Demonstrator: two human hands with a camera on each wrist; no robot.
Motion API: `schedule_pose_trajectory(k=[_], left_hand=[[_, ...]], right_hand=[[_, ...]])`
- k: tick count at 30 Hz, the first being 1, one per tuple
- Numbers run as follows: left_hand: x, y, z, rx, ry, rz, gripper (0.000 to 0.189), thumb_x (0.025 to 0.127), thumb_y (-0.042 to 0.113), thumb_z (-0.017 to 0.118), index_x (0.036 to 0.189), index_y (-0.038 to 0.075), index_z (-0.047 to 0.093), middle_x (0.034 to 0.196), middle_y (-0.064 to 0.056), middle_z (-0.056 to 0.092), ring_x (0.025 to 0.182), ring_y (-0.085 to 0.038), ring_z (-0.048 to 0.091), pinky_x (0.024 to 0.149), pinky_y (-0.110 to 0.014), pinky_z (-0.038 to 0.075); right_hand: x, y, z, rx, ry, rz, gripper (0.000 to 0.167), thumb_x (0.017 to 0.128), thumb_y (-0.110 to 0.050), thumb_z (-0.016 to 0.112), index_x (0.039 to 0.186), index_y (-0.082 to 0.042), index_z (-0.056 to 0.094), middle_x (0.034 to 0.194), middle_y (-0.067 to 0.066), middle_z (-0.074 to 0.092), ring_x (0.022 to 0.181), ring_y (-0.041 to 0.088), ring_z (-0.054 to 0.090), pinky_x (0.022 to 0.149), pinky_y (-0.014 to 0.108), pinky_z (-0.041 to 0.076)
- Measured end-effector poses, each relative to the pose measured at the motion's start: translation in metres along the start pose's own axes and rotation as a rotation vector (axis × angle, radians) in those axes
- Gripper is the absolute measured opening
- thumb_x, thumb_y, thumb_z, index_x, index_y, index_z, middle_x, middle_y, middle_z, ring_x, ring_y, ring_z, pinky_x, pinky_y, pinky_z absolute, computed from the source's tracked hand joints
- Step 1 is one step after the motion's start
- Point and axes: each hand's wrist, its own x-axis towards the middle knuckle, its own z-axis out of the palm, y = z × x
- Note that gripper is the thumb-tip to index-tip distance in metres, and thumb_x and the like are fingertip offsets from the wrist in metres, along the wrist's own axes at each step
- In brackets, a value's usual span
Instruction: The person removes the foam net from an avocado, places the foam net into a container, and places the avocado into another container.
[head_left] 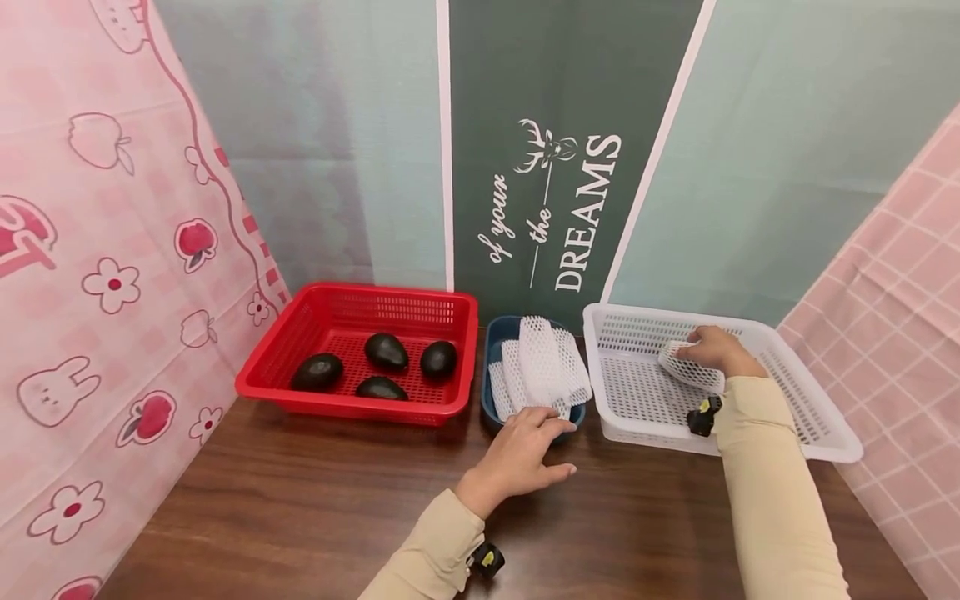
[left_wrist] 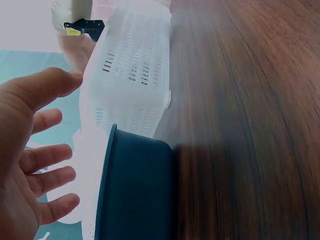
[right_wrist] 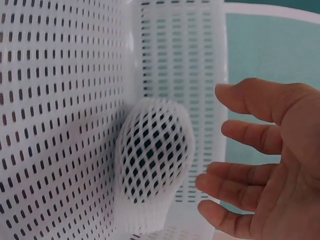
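An avocado in a white foam net [right_wrist: 154, 155] lies in the white basket [head_left: 630, 429]. Just above it is my right hand [head_left: 716, 350], fingers spread and apart from the net in the right wrist view. My left hand [head_left: 521, 454] hovers at the near edge of the blue bin [left_wrist: 137, 185], its fingers loosely extended with nothing between them. Several white foam nets [head_left: 542, 362] are piled in that bin, some sticking up over its rim.
To the left stands a red basket [head_left: 356, 408] with several dark avocados [head_left: 386, 351] inside. The containers stand in a row on a brown wooden table [head_left: 300, 500]. Behind them hangs a green printed curtain [head_left: 570, 125], with pink patterned cloths at both sides.
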Motion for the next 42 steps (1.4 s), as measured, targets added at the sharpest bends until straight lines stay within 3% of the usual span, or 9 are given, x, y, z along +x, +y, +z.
schedule_pose_trajectory(k=[7,15,19,24,27,32,35,40,42], left_hand=[[0.004,0.005,0.008,0.021,-0.008,0.033,0.046,0.078,0.044,0.07,0.117,0.021,0.062,0.115,-0.003,0.055,0.108,-0.018,0.05,0.092,-0.033,0.039],[0.001,0.008,0.017,0.086,-0.038,0.061,0.047,0.075,0.047,0.072,0.115,0.022,0.064,0.112,-0.001,0.056,0.106,-0.016,0.05,0.084,-0.031,0.043],[0.0,0.011,0.022,0.1,-0.048,0.078,0.047,0.076,0.048,0.071,0.115,0.023,0.064,0.112,-0.001,0.055,0.106,-0.015,0.048,0.08,-0.029,0.042],[-0.002,0.013,0.023,0.09,-0.023,0.164,0.043,0.078,0.045,0.07,0.113,0.023,0.065,0.113,0.0,0.056,0.105,-0.013,0.05,0.081,-0.026,0.041],[-0.004,0.016,0.024,0.078,-0.041,0.209,0.042,0.079,0.045,0.069,0.114,0.023,0.065,0.114,0.0,0.057,0.104,-0.012,0.051,0.082,-0.025,0.041],[-0.003,0.019,0.025,0.071,-0.176,0.151,0.048,0.077,0.049,0.07,0.118,0.026,0.063,0.119,0.0,0.055,0.103,-0.013,0.051,0.079,-0.025,0.04],[-0.004,0.021,0.027,0.061,-0.257,0.103,0.051,0.075,0.051,0.071,0.121,0.029,0.061,0.121,0.0,0.054,0.103,-0.014,0.05,0.077,-0.025,0.04],[-0.003,0.022,0.031,0.048,-0.305,0.065,0.054,0.073,0.051,0.072,0.121,0.031,0.061,0.12,0.002,0.053,0.105,-0.012,0.048,0.077,-0.024,0.039],[-0.003,0.022,0.032,0.046,-0.309,0.059,0.054,0.073,0.051,0.072,0.121,0.031,0.061,0.12,0.003,0.053,0.105,-0.011,0.048,0.077,-0.023,0.039]], right_hand=[[0.006,0.011,0.0,0.019,0.021,0.074,0.063,0.086,-0.023,0.055,0.122,0.025,0.034,0.118,0.044,0.038,0.108,0.057,0.038,0.087,0.061,0.036],[0.01,0.016,0.006,0.105,-0.011,0.145,0.07,0.088,-0.024,0.054,0.129,0.025,0.025,0.126,0.044,0.029,0.115,0.057,0.03,0.092,0.061,0.031],[0.012,0.023,0.006,0.117,-0.009,0.141,0.072,0.088,-0.024,0.054,0.129,0.026,0.023,0.126,0.045,0.027,0.115,0.058,0.029,0.092,0.061,0.03],[0.015,0.028,0.011,0.144,-0.031,0.162,0.076,0.087,-0.024,0.055,0.13,0.027,0.018,0.129,0.046,0.022,0.117,0.059,0.025,0.094,0.062,0.028],[0.016,0.029,0.016,0.181,-0.014,0.191,0.079,0.085,-0.022,0.056,0.132,0.025,0.014,0.131,0.046,0.019,0.119,0.059,0.022,0.095,0.062,0.027],[0.018,0.03,0.025,0.203,0.012,0.204,0.085,0.082,-0.019,0.06,0.134,0.024,0.008,0.131,0.046,0.015,0.119,0.06,0.021,0.095,0.062,0.026],[0.019,0.033,0.029,0.131,0.019,0.224,0.086,0.079,-0.02,0.063,0.133,0.023,0.012,0.13,0.046,0.019,0.117,0.061,0.022,0.095,0.064,0.022],[0.022,0.038,0.031,0.031,0.0,0.272,0.083,0.076,-0.029,0.067,0.13,0.02,0.027,0.127,0.046,0.024,0.115,0.065,0.015,0.093,0.068,0.008],[0.023,0.039,0.031,0.031,-0.011,0.278,0.082,0.074,-0.031,0.068,0.128,0.018,0.031,0.124,0.047,0.025,0.114,0.065,0.015,0.092,0.068,0.012]])
